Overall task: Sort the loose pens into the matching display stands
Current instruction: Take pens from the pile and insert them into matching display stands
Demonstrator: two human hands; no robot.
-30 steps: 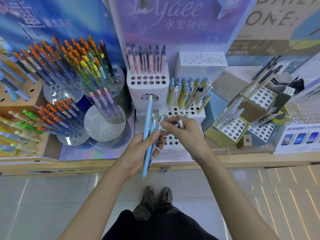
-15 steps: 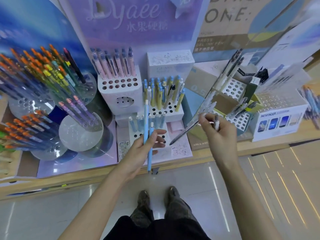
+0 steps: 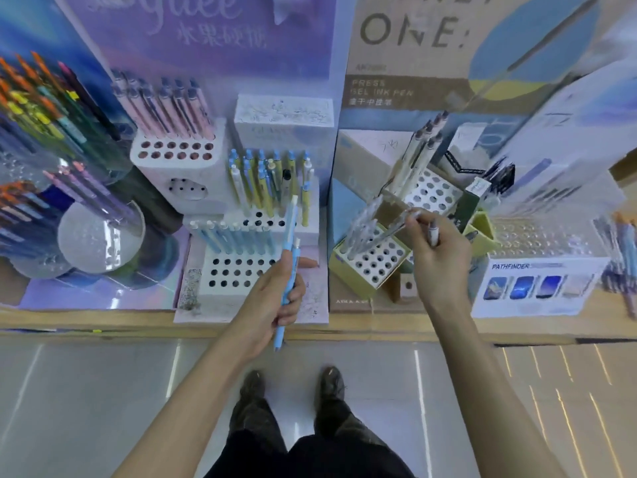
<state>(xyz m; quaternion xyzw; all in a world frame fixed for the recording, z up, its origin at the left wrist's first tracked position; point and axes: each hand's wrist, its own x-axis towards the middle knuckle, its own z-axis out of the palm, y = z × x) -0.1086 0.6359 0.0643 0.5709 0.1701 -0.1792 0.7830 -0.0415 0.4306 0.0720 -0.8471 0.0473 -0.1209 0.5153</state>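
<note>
Head view: right hand (image 3: 443,270) pinches a clear pen (image 3: 389,231) by its upper end, tip over the yellow stand (image 3: 348,282). Left of that stand, left hand (image 3: 272,298) grips blue pens (image 3: 289,236). They look light, stiff and slick, so mid-barrel seems the best hold.

Left hand (image 3: 272,298): grips two light-blue pens (image 3: 288,257), upright.
Right hand (image 3: 439,260): pinches clear pen (image 3: 393,229) above yellow-green holed stand (image 3: 353,286).

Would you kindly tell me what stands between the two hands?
In the head view, a yellow-green stand holding clear pens stands between the left hand, gripping blue pens, and the right hand, pinching a loose clear pen.
</note>
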